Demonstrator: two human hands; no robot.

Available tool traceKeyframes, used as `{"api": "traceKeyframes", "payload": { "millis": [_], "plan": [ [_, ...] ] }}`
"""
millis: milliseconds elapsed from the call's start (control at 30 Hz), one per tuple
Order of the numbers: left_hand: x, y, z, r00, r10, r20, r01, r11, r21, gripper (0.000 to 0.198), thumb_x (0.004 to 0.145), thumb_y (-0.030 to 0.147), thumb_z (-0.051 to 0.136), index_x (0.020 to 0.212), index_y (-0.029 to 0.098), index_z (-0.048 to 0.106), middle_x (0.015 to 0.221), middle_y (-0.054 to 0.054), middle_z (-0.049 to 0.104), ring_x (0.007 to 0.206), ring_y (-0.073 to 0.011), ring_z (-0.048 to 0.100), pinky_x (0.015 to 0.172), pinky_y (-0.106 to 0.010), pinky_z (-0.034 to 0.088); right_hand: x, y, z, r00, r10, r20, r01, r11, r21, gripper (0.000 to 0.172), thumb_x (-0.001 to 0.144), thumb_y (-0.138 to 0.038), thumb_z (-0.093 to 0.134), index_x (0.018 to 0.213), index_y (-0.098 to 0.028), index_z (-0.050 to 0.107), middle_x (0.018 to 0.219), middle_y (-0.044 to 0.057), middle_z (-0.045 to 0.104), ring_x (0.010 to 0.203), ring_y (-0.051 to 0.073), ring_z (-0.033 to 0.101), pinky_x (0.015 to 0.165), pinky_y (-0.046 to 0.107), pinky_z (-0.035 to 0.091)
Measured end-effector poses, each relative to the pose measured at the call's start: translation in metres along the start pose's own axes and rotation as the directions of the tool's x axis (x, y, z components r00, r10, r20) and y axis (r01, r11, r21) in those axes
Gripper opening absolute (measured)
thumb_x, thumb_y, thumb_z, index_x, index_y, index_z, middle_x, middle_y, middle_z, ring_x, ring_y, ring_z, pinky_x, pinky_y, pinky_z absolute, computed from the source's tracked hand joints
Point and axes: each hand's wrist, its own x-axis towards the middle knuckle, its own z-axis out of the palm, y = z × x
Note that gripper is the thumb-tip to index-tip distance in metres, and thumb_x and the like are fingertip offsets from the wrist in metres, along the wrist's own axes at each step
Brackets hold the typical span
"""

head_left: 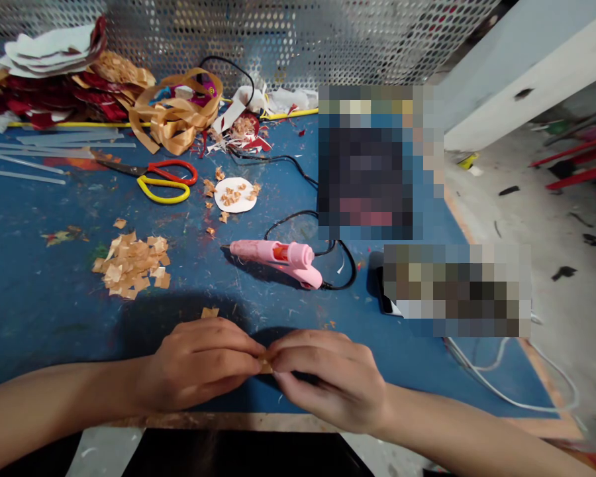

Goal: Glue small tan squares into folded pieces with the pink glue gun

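Close to the table's front edge, my left hand (pixel 208 361) and my right hand (pixel 330 371) meet fingertip to fingertip. Both are closed in a pinch on a small piece of tan ribbon (pixel 265 363), mostly covered by the fingers. Just beyond my left hand lies another tan ribbon piece (pixel 209 312). A loose pile of cut tan ribbon squares (pixel 134 265) is farther left. Past my right hand, a pink glue gun (pixel 278 258) rests on its side, nozzle to the left. Behind it, a white disc (pixel 234 202) carries several crumpled tan bits.
Scissors (pixel 166 179) with red and yellow handles lie left of the disc, by clear glue sticks (pixel 24 173). Tan ribbon coils (pixel 173 119) and stacked dark red fabric (pixel 40 99) line the back. A white cable (pixel 501 391) hangs at the right edge; pixelated patches hide objects there.
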Motion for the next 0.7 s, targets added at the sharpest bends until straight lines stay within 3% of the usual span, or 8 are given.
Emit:
{"api": "traceKeyframes", "payload": {
  "millis": [200,467,700],
  "plan": [
    [0.0066,0.0011,-0.0017,0.998,-0.057,0.005,0.057,0.998,-0.025,0.012,0.094,0.014,0.053,0.100,0.013,0.063,0.090,-0.008,0.075,0.089,-0.0128,0.070,0.083,-0.022,0.057,-0.0025,0.0008,0.0007,1.000,-0.016,-0.012,0.016,1.000,-0.001,0.013,0.081,-0.003,0.059,0.087,-0.014,0.063,0.078,0.008,0.072,0.073,0.013,0.070,0.071,0.019,0.059],
    [0.0086,0.0010,0.0014,0.997,-0.057,-0.058,0.054,0.997,-0.064,0.008,0.089,0.010,0.058,0.094,0.012,0.065,0.082,-0.008,0.074,0.079,-0.0137,0.070,0.075,-0.023,0.059,-0.0009,-0.0005,0.0017,0.999,0.030,-0.027,-0.030,0.999,-0.010,0.013,0.081,-0.005,0.059,0.085,-0.016,0.062,0.078,0.005,0.073,0.073,0.011,0.071,0.069,0.017,0.058],
    [0.0092,0.0018,0.0010,0.998,-0.035,-0.059,0.035,0.999,-0.001,0.009,0.088,0.011,0.060,0.095,0.016,0.064,0.082,-0.006,0.074,0.077,-0.0134,0.071,0.073,-0.022,0.059,-0.0007,0.0005,0.0024,0.999,0.034,-0.039,-0.033,0.999,0.008,0.014,0.082,-0.008,0.061,0.091,-0.018,0.062,0.079,0.003,0.073,0.075,0.011,0.071,0.071,0.017,0.059]
  ]
}}
